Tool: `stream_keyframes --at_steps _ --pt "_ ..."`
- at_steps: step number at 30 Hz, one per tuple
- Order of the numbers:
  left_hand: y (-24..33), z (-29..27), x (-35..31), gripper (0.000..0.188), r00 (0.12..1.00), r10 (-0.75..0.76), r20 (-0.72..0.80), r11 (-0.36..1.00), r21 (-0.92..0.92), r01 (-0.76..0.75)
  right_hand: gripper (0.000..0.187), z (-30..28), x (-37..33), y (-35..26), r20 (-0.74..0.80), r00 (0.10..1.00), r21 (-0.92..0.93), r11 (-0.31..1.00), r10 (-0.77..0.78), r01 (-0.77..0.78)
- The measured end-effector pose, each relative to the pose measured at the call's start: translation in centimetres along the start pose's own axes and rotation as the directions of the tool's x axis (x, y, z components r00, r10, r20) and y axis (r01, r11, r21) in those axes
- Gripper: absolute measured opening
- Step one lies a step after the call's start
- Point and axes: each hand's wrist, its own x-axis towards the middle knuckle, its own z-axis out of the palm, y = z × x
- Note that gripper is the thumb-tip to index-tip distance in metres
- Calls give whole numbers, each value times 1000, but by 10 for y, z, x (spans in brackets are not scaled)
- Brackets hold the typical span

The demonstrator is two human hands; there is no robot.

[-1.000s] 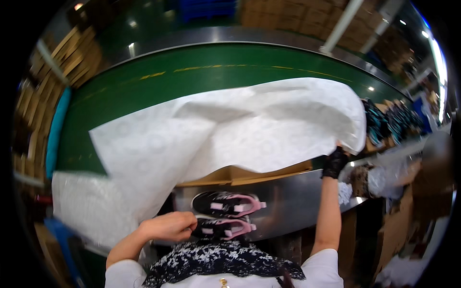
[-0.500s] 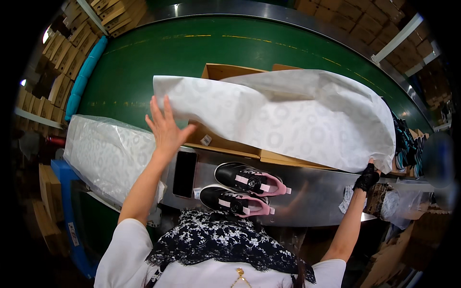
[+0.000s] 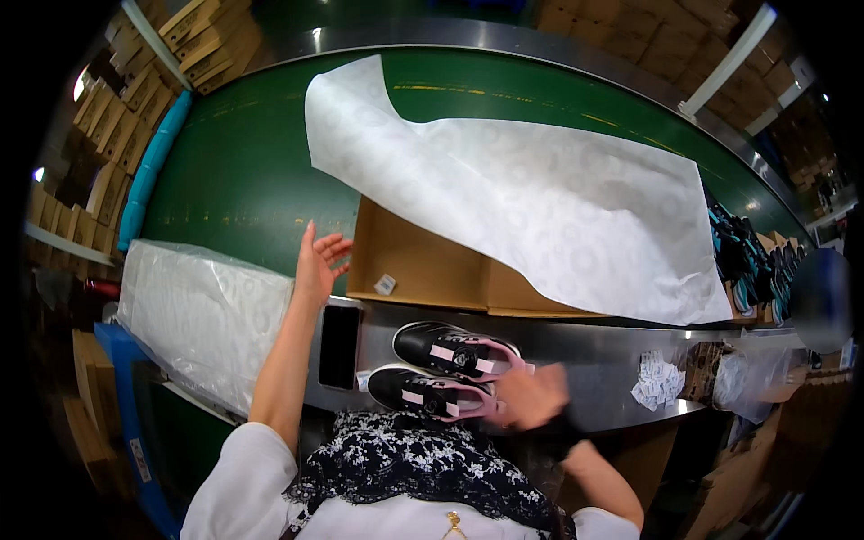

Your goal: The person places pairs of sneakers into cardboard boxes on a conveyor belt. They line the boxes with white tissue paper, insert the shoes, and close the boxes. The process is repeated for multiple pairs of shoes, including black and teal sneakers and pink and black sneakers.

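A large sheet of white patterned tissue paper (image 3: 504, 180) lies draped over an open brown cardboard shoe box (image 3: 418, 265) on the green conveyor belt (image 3: 243, 171). My left hand (image 3: 318, 264) hovers open just left of the box, fingers spread, holding nothing. Two black shoes with pink linings (image 3: 445, 373) sit side by side on the metal shelf (image 3: 594, 346) in front of me. My right hand (image 3: 531, 396), blurred by motion, rests at the heels of the shoes; whether it grips them is unclear.
A wrapped stack of white tissue sheets (image 3: 202, 315) lies at my left. A dark phone (image 3: 339, 346) lies flat on the shelf beside the shoes. Small white paper packets (image 3: 660, 382) are heaped at the right. More shoes (image 3: 747, 261) and stacked cartons (image 3: 193, 40) surround the belt.
The paper has been let go and spread over the box. My right hand dropped from the paper's right corner to the shoes. My left hand moved off the sheet.
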Motion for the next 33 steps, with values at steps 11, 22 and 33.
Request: stream_keyframes --at_steps 11,22,33 --pt "76 217 47 113 973 142 179 914 354 -199 28 -56 36 5 -89 996 229 973 9 11" --pt "36 296 124 11 908 233 349 938 165 -304 32 -70 -25 123 76 257 968 -9 964 -251" --pt "64 299 52 54 697 277 662 612 438 -659 28 -86 78 138 423 671 734 205 609 -648"
